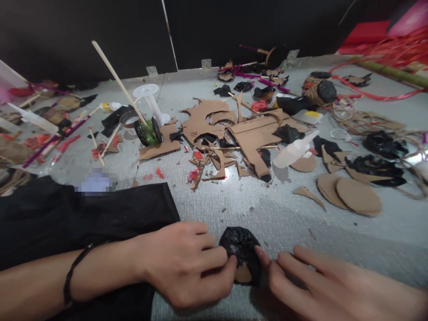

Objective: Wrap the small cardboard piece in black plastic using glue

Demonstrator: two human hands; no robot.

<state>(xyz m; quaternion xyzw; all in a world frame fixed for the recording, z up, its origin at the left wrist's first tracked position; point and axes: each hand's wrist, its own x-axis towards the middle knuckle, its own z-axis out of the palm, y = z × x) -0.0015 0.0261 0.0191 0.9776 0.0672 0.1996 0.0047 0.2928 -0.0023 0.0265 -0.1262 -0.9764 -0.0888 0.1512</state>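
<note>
A cardboard disc wrapped in black material [241, 243] lies on the grey surface between my hands, with a patch of brown cardboard bare at its near side. My left hand [190, 263], with a dark band at the wrist, has its fingers curled, and thumb and fingertips pinch the disc's left edge. From the right, my right hand [314, 276] presses a fingertip on the disc's right edge, its other fingers bent together beside it. Black cloth [133, 214] lies under my left forearm.
Cut cardboard scraps [247, 138] are spread across the middle. A white glue bottle [292, 152] lies right of them, near cardboard discs [359, 196]. A stick [117, 80] rises from a green and black piece [149, 131]. A dark panel [234, 31] stands behind.
</note>
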